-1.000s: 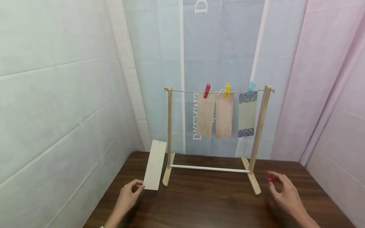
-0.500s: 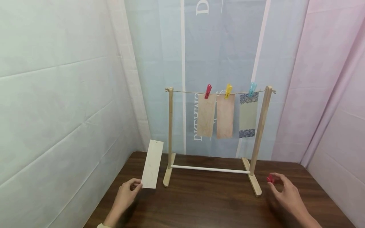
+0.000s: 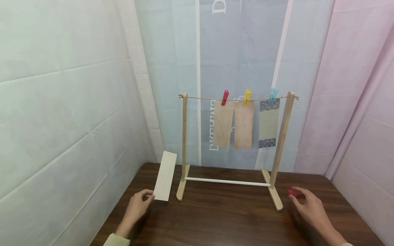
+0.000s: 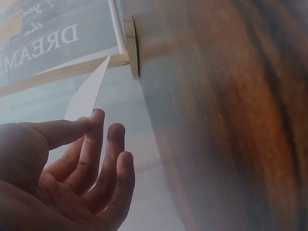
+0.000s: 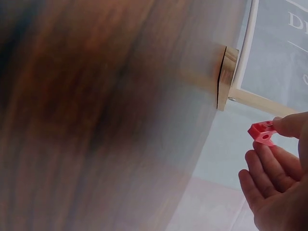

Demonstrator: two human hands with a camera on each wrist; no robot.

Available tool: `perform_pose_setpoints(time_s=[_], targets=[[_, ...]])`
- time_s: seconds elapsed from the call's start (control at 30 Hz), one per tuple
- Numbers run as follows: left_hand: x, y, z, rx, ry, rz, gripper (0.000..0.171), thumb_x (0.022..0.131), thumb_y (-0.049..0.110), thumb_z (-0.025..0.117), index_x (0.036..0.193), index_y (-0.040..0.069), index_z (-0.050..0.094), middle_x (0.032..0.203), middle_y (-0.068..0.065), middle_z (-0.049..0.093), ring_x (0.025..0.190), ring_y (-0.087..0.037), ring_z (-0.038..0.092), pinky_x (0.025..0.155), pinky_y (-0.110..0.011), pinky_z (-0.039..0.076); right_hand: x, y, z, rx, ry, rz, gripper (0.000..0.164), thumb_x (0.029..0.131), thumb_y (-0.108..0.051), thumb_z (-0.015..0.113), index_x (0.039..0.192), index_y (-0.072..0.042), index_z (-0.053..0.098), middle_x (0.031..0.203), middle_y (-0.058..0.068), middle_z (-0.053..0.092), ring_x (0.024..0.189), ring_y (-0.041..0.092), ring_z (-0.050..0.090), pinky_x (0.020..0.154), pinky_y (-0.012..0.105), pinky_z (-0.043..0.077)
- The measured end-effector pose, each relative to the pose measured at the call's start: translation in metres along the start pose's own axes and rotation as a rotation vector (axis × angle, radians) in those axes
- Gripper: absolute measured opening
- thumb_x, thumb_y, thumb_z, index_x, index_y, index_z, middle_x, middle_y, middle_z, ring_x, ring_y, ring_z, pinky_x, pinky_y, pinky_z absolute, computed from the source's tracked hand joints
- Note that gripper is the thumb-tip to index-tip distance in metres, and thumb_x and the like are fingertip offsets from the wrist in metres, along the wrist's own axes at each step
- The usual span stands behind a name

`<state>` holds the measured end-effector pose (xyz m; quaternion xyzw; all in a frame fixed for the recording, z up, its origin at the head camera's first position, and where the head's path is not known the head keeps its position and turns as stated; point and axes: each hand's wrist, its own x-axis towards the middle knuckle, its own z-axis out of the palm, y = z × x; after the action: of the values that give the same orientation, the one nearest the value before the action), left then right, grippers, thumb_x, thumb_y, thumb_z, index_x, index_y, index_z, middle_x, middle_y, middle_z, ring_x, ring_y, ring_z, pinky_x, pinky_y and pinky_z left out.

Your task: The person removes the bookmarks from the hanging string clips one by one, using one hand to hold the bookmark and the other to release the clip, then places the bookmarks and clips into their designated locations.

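Note:
My left hand [image 3: 138, 205] pinches the lower left corner of a pale rectangular card [image 3: 165, 176] between thumb and finger. The card is held up tilted, left of the wooden rack, with a small hole near its top edge. In the left wrist view the card [image 4: 89, 94] shows nearly edge-on. To the right of the rack, my right hand [image 3: 311, 205] pinches a red clothespin [image 3: 291, 192]. The right wrist view shows this clothespin [image 5: 262, 132] between thumb and fingers. Both hands are above the table.
A wooden rack [image 3: 184, 136] stands on the brown table [image 3: 221, 215]. Along its string [image 3: 200, 99] hang three cards, held by a red clothespin [image 3: 225, 97], a yellow clothespin [image 3: 247, 97] and a blue clothespin [image 3: 273, 95]. Its white crossbar [image 3: 227, 181] runs low between the feet.
The card in my left hand has shifted slightly left relative to the rack. The red clothespin has turned a little in my right fingers. Both grips stay on.

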<state>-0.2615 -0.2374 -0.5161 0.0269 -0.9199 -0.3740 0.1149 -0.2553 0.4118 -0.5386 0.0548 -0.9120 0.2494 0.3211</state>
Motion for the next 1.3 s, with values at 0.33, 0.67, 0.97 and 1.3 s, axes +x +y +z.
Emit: perform_pose_setpoints(time_s=[0.33,0.67,0.97,1.3], targets=[[0.006,-0.006,0.004,0.013,-0.048,-0.019,0.016,0.102,0.018,0.075,0.114,0.008,0.079,0.098,-0.001,0.08,0.091,-0.022,0.075,0.077,-0.051,0.057,0.008,0.007,0.003,-0.029,-0.148,0.076,0.036,0.09,-0.009,0.084,0.116,0.013,0.071,0.087,0.013,0.076,0.073,0.026,0.073,0.063,0.04,0.056],[0.015,-0.009,0.009,0.033,-0.092,-0.036,0.017,0.101,0.017,0.074,0.114,0.007,0.079,0.092,0.0,0.079,0.085,-0.019,0.074,0.078,-0.053,0.056,0.02,0.004,0.008,-0.039,-0.29,0.157,0.038,0.094,-0.014,0.078,0.115,0.016,0.069,0.087,0.012,0.076,0.08,0.028,0.071,0.069,0.048,0.056],[0.019,-0.009,0.011,0.057,-0.115,-0.059,0.016,0.101,0.018,0.074,0.112,0.006,0.079,0.087,0.003,0.078,0.081,-0.014,0.071,0.076,-0.052,0.055,0.021,0.007,0.013,-0.063,-0.349,0.173,0.039,0.096,-0.016,0.075,0.114,0.017,0.068,0.089,0.014,0.076,0.082,0.032,0.072,0.072,0.051,0.057],[0.021,-0.011,0.011,0.092,-0.154,-0.084,0.017,0.101,0.019,0.074,0.111,0.005,0.078,0.085,0.003,0.075,0.075,-0.013,0.067,0.065,-0.041,0.05,0.023,0.011,0.017,-0.099,-0.37,0.159,0.03,0.093,-0.013,0.075,0.106,0.014,0.071,0.09,0.02,0.075,0.083,0.039,0.072,0.073,0.059,0.056]])
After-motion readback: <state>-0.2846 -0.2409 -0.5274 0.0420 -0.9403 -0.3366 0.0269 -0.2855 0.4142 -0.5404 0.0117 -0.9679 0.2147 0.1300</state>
